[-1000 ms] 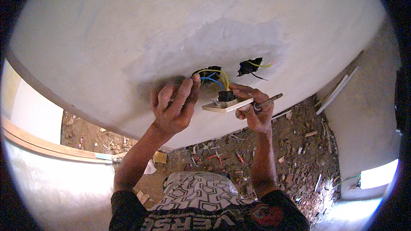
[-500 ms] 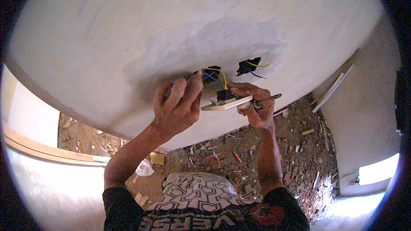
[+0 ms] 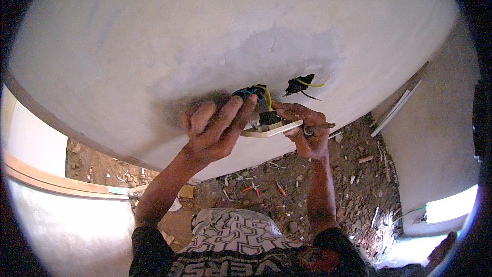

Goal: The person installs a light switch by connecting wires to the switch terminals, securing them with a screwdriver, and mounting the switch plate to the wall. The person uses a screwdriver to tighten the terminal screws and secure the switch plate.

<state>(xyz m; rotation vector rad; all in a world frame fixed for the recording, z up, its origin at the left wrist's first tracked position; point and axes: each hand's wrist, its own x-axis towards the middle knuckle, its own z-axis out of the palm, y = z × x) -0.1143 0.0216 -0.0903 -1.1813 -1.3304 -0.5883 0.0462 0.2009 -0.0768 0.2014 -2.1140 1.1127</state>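
Observation:
My left hand (image 3: 215, 128) has its fingertips closed on blue and yellow wires (image 3: 267, 96) at the left wall hole (image 3: 245, 90), partly hiding them. My right hand (image 3: 307, 133) grips a cream faceplate (image 3: 271, 130) with a black module (image 3: 268, 118) wired to its back, and also holds a screwdriver (image 3: 327, 125) crosswise in its fingers. To the right, a second rough hole (image 3: 300, 84) has a loose yellow wire and a dark wire poking out of the plastered wall (image 3: 246, 10).
The dirt floor (image 3: 348, 179) is strewn with rubble and offcuts, red-handled pliers (image 3: 252, 189) and another red-handled tool (image 3: 281, 190). White lengths (image 3: 395, 107) lean by the right wall. A wooden ledge (image 3: 61, 177) runs at left. A dark shape (image 3: 435, 256), unclear, is at lower right.
My left fingertips have shifted right and slightly down onto the wires beside the module. My right hand holds the same plate and screwdriver. A dark shape has appeared at lower right.

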